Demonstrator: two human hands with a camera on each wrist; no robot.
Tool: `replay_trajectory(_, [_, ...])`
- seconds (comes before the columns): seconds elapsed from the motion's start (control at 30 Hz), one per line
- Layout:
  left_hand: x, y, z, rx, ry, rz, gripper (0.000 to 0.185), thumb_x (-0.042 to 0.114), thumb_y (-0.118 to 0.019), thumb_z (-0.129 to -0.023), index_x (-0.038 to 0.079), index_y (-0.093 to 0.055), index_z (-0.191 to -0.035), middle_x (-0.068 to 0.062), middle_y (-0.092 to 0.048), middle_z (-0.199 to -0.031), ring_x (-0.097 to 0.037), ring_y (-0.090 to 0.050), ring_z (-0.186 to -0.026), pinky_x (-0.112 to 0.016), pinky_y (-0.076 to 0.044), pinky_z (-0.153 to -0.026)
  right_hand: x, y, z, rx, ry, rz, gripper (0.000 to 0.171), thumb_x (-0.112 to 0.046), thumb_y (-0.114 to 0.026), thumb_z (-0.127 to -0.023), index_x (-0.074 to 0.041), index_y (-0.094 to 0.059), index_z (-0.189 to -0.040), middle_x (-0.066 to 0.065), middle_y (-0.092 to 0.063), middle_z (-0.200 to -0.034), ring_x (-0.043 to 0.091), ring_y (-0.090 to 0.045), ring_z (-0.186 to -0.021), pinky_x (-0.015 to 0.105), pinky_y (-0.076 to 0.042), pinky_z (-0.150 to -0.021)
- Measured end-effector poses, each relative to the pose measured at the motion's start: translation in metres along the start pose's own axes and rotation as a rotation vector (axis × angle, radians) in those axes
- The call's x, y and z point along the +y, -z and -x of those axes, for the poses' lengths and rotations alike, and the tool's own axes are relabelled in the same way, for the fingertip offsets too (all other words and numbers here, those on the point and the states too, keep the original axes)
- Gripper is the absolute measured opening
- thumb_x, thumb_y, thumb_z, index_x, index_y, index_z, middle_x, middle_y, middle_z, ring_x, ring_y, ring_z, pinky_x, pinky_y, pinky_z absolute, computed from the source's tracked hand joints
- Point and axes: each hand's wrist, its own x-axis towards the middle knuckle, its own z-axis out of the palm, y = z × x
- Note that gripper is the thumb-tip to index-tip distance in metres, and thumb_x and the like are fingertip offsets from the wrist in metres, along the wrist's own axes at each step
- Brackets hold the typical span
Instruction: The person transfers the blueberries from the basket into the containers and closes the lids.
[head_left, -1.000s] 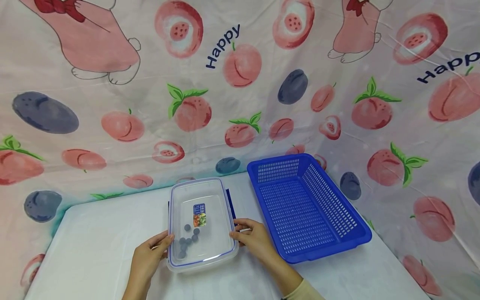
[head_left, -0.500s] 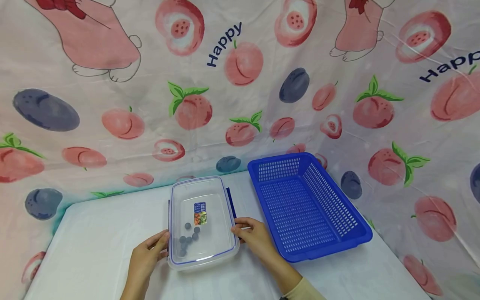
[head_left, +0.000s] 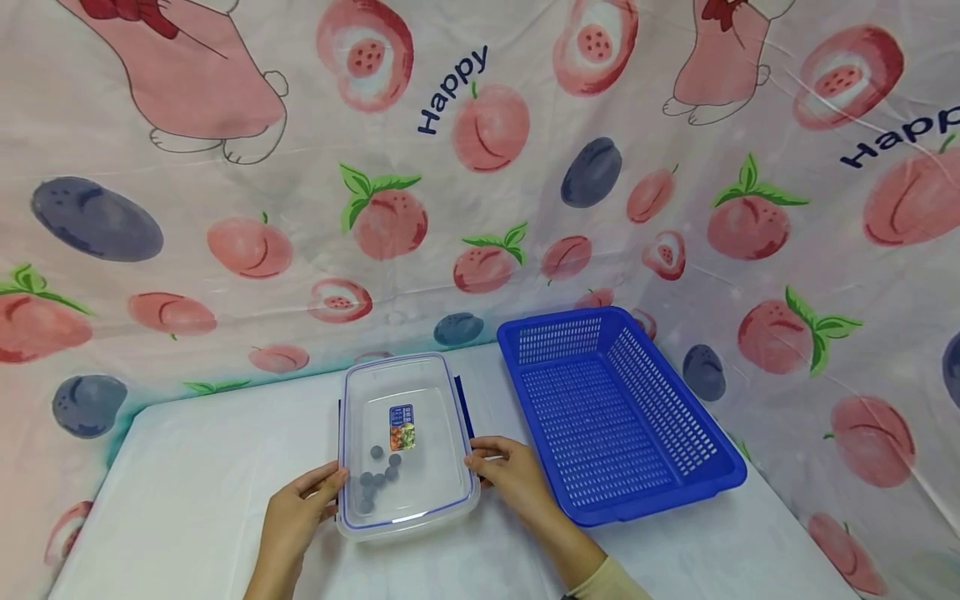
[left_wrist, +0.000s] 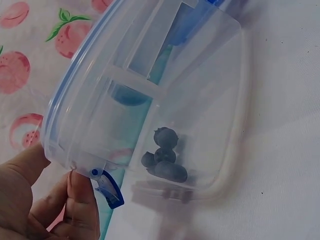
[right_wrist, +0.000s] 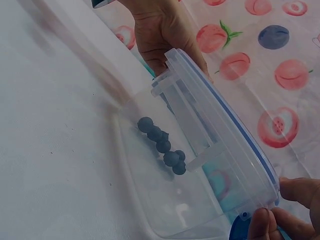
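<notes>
A clear plastic food container (head_left: pixel 401 496) stands on the white table, its blue-edged clear lid (head_left: pixel 442 467) on top. Several blueberries (head_left: pixel 378 480) show through it; in the right wrist view the blueberries (right_wrist: pixel 163 145) lie bunched on the container's bottom. My left hand (head_left: pixel 296 508) pinches the left rim near the front, thumb on the lid's edge and fingers below. At the right rim my right hand (head_left: pixel 510 477) does the same. A blue side latch (left_wrist: pixel 111 189) sticks out from the wall beside my left fingers, and another latch (right_wrist: pixel 241 227) is by my right fingers.
To the right of the container stands a blue perforated plastic basket (head_left: pixel 600 433), close to my right forearm. A fruit-printed cloth (head_left: pixel 405 325) hangs behind and to the right of the white table (head_left: pixel 202 492).
</notes>
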Motion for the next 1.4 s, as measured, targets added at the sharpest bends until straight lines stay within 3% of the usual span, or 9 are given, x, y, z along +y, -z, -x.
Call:
replay_trajectory(0.4, [0.001,0.002,0.0,0.0,0.001,-0.007,0.052,0.03,-0.071,-0.091,-0.004,-0.061,-0.13,-0.011,-0.069,-0.114,-0.006,-0.065,-0.079,-0.02,-0.056,-0.069,-0.002,-0.001,0.001,0.006,-0.011,0.004,0.036,-0.011,-0.073,-0.088,0.008,-0.065,-0.117,0.01,-0.066,-0.094,0.009,-0.062,-0.072,0.024,-0.054,-0.062])
replay_trajectory(0.57, [-0.002,0.004,0.0,-0.001,0.001,0.018,0.064,0.044,-0.07,-0.089,-0.002,-0.059,-0.132,-0.01,-0.068,-0.118,-0.005,-0.065,-0.081,-0.021,-0.056,-0.07,0.003,0.001,-0.001,0.03,-0.006,0.025,0.035,-0.014,-0.073,-0.088,0.006,-0.067,-0.116,0.011,-0.069,-0.095,0.01,-0.062,-0.076,0.026,-0.054,-0.064])
replay_trajectory(0.77, [-0.009,0.006,-0.004,0.078,-0.001,0.043,0.072,0.055,-0.064,-0.089,0.0,-0.057,-0.135,-0.015,-0.062,-0.129,-0.004,-0.063,-0.09,-0.019,-0.056,-0.073,0.009,0.002,-0.002,0.106,0.02,0.046,0.037,-0.018,-0.071,-0.09,0.007,-0.065,-0.118,0.015,-0.07,-0.101,0.011,-0.063,-0.082,0.033,-0.056,-0.07])
replay_trajectory(0.93, [-0.018,0.005,-0.01,-0.005,0.019,0.062,0.076,0.055,-0.055,-0.095,-0.004,-0.047,-0.142,-0.024,-0.052,-0.14,-0.022,-0.066,-0.109,-0.02,-0.055,-0.081,0.011,0.002,-0.003,0.134,0.03,0.047,0.043,-0.015,-0.069,-0.091,0.009,-0.059,-0.126,0.018,-0.065,-0.107,0.013,-0.062,-0.085,0.034,-0.056,-0.074])
replay_trajectory(1.07, [-0.021,0.001,-0.011,-0.074,0.026,0.065,0.077,0.054,-0.049,-0.098,-0.009,-0.042,-0.142,-0.026,-0.049,-0.139,-0.035,-0.057,-0.124,-0.029,-0.054,-0.09,0.014,0.0,-0.003,0.107,0.008,0.026,0.048,-0.015,-0.064,-0.094,0.014,-0.052,-0.13,0.022,-0.064,-0.111,0.022,-0.063,-0.093,0.041,-0.056,-0.081])
replay_trajectory(1.27, [-0.02,-0.001,-0.01,-0.09,0.038,0.088,0.082,0.054,-0.048,-0.099,-0.016,-0.038,-0.141,-0.029,-0.047,-0.138,-0.039,-0.052,-0.126,-0.031,-0.054,-0.09,0.016,0.0,-0.003,0.035,-0.041,0.006,0.05,-0.019,-0.059,-0.098,0.017,-0.05,-0.131,0.027,-0.065,-0.116,0.025,-0.065,-0.097,0.041,-0.055,-0.085])
replay_trajectory(1.4, [-0.018,0.0,-0.01,-0.079,0.037,0.121,0.079,0.051,-0.051,-0.099,-0.015,-0.04,-0.14,-0.03,-0.05,-0.137,-0.033,-0.061,-0.118,-0.027,-0.056,-0.084,0.015,0.0,-0.002,0.013,-0.049,-0.002,0.048,-0.019,-0.058,-0.098,0.017,-0.052,-0.129,0.028,-0.064,-0.119,0.025,-0.065,-0.099,0.039,-0.055,-0.086])
